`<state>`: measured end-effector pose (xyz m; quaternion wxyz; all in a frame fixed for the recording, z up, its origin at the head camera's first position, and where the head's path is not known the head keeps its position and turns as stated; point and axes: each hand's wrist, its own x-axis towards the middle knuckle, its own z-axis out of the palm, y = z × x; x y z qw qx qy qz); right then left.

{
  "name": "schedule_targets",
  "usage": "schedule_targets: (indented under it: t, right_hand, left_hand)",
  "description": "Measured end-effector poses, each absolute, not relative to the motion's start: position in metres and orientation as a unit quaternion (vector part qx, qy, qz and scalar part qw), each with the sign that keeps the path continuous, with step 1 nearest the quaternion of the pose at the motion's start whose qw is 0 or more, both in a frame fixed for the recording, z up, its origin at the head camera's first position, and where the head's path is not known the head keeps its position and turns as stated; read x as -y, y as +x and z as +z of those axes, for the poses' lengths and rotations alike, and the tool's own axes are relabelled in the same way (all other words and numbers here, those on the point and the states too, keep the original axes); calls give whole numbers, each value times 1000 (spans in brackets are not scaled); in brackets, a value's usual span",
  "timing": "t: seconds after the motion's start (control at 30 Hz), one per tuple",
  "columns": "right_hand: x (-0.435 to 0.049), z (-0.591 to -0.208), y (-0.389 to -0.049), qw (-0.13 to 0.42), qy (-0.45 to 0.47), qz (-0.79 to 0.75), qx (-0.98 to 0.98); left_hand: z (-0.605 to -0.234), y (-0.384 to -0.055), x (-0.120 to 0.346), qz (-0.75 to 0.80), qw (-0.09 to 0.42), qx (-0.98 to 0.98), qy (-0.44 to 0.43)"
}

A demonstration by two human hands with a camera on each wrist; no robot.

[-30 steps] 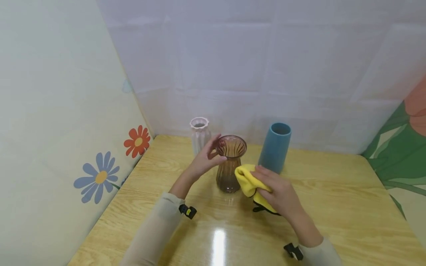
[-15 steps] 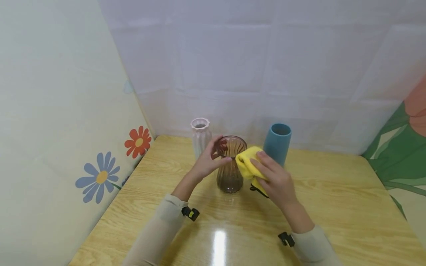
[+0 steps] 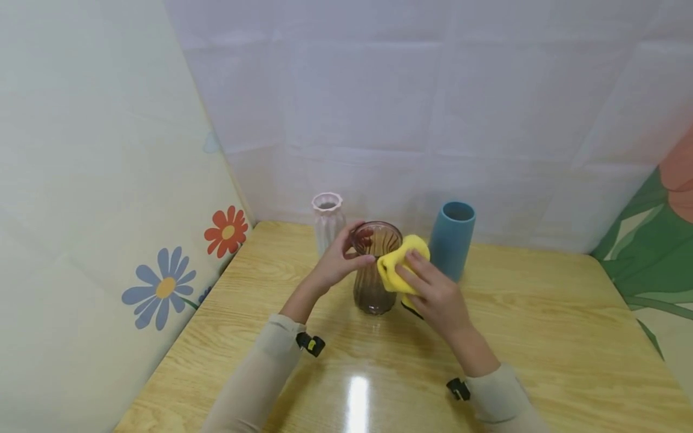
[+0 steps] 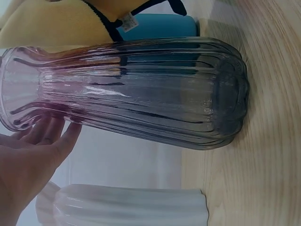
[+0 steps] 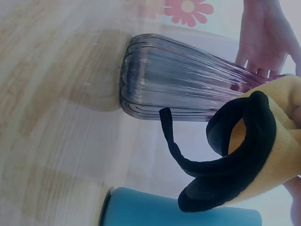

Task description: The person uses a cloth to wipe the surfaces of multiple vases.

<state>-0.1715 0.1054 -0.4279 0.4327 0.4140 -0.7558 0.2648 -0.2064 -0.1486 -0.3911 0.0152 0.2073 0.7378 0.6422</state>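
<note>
- Grips the ribbed glass vase (image 3: 372,288) by the neck from its left, with the curled fingers and thumb of the left hand (image 3: 334,264)
- Has it upright on the wooden table (image 3: 541,331), between both hands, with long axis vertical
- Clamps the yellow cloth (image 3: 396,254) in the fingers of the right hand (image 3: 440,300)
- Holds that by the neck's right side; cannot tell if touching

A white vase (image 3: 328,228) and blue vase (image 3: 453,243) stand on a table (image 3: 552,331).
</note>
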Motion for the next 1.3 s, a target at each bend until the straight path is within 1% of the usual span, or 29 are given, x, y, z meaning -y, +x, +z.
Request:
schedule_targets:
  t: [0.2,0.5,0.8,1.03,1.3]
  right_hand:
    - [-100,-433,-169,424,426,240,762]
    - [-94,-445,-168,396,444,220,773]
    - [-89,-453,-163,395,450,204,775]
    - [-81,-460,-151,375,436,202,793]
    - [-69,-462,-132,340,392,179,836]
  left_hand:
    - [-394,-210,152,646,25,-729,225]
    - [-398,-214,154,646,38,-725,237]
    - [-400,-216,159,637,49,-730,242]
    - [-400,-219,161,633,57,-731,249]
    - [-399,-226,163,638,78,-719,264]
